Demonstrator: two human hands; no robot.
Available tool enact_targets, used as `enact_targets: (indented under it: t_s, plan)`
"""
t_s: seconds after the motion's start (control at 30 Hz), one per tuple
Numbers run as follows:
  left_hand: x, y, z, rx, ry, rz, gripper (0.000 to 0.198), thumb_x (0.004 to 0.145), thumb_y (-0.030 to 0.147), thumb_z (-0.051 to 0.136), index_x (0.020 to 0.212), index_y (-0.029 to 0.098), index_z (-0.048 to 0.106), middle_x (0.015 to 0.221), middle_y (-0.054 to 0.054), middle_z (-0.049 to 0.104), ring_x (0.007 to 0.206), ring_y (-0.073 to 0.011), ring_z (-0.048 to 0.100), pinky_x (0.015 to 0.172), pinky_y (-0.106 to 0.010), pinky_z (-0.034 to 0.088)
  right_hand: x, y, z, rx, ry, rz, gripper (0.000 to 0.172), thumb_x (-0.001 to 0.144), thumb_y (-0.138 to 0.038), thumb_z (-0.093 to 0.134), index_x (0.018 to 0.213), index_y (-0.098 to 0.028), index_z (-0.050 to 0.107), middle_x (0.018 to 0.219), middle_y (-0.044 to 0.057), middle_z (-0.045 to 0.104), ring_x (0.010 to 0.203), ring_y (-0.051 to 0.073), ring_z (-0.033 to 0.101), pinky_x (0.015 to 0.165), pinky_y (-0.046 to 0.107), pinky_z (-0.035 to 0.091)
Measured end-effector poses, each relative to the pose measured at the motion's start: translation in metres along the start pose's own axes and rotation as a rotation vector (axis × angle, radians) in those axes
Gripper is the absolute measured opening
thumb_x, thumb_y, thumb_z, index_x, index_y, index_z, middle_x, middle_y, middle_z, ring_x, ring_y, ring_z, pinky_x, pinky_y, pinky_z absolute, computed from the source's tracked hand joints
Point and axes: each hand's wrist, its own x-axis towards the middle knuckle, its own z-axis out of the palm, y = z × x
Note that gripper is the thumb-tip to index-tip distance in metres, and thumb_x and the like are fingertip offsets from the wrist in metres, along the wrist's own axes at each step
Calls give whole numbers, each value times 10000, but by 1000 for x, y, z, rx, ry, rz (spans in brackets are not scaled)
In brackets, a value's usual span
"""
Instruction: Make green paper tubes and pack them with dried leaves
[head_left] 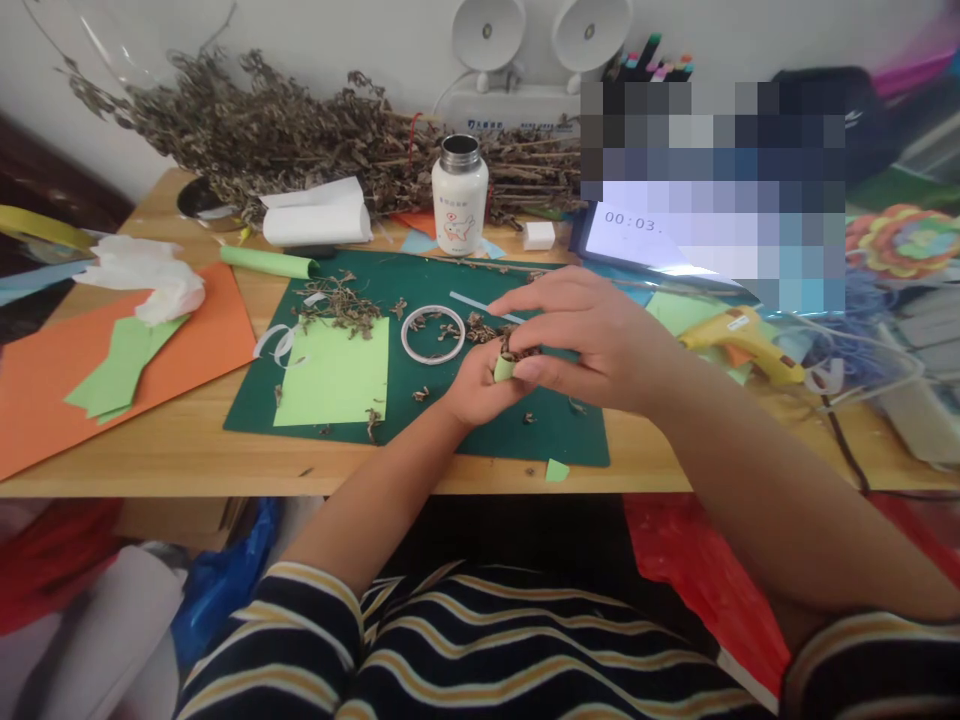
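My left hand [484,385] is wrapped round a small rolled tube of light green paper [504,370], with dried brown leaves showing at its top. Over it is my right hand [581,335], its thumb and fingertips close together at the tube's mouth on some dried leaves [517,353]. Both hands are above a dark green cutting mat [555,440]. A light green paper sheet [334,385] lies on the mat to their left, with a pile of dried leaves [341,305] at its upper edge. Between sheet and hands rests a white tape ring [406,345].
Behind the mat stand an open white bottle [459,210], a paper roll [319,222] and a bundle of dried plants [247,130]. Orange card [210,350] lies at left. A yellow glue gun [742,340] and a lit screen [645,240] are at right.
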Motion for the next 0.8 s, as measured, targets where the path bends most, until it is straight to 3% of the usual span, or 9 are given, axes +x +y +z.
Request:
enact_targets:
  t_s: [0.1, 0.17, 0.27, 0.33, 0.43, 0.53, 0.8]
  plan:
    - [0, 0, 0, -2, 18, 11, 357, 731, 482, 509, 576, 169, 435, 542, 38, 408, 526, -88, 393, 496, -239, 361, 2, -4, -6, -34, -124, 56, 307, 816, -420, 452, 781, -191, 653, 1168, 68, 557, 1037, 253, 502, 871, 443, 369]
    - [-1, -3, 0, -28, 2, -17, 341, 719, 459, 529, 569, 170, 430, 535, 39, 407, 517, -87, 390, 485, -237, 353, 3, -5, -11, 6, -125, 58, 332, 832, -431, 410, 797, -203, 648, 1176, 56, 543, 1066, 250, 487, 880, 444, 370]
    - [-3, -9, 0, -83, -26, -117, 320, 679, 403, 577, 537, 170, 411, 494, 46, 401, 471, -78, 372, 451, -229, 323, 1, -4, -16, 129, 77, 98, 322, 868, -370, 326, 825, -232, 614, 1025, 38, 594, 984, 188, 533, 842, 375, 421]
    - [-5, -12, 0, -105, -32, -169, 302, 651, 385, 595, 533, 169, 420, 484, 46, 407, 462, -79, 372, 444, -232, 316, -3, -1, -16, 146, 177, 160, 221, 848, -320, 381, 837, -237, 585, 899, 35, 604, 869, 169, 556, 766, 336, 454]
    - [-5, -14, 0, -117, -33, -174, 272, 633, 353, 601, 527, 167, 433, 491, 40, 421, 472, -83, 382, 450, -236, 319, -7, 3, -11, 95, 116, 189, 80, 779, -276, 510, 800, -222, 565, 780, 20, 595, 726, 156, 551, 656, 305, 466]
    - [-5, -14, 0, -121, -20, -151, 253, 638, 318, 596, 528, 168, 424, 495, 42, 416, 474, -81, 380, 454, -236, 318, -7, 1, -7, 119, 78, 203, 73, 778, -256, 522, 735, -210, 557, 718, -1, 595, 659, 133, 547, 612, 278, 460]
    - [-6, -16, 0, -108, -14, -118, 260, 663, 310, 585, 545, 174, 398, 496, 54, 394, 464, -74, 367, 454, -234, 322, 4, -2, 1, 67, 74, 196, 108, 774, -273, 543, 702, -197, 571, 931, 62, 575, 899, 198, 541, 783, 359, 446]
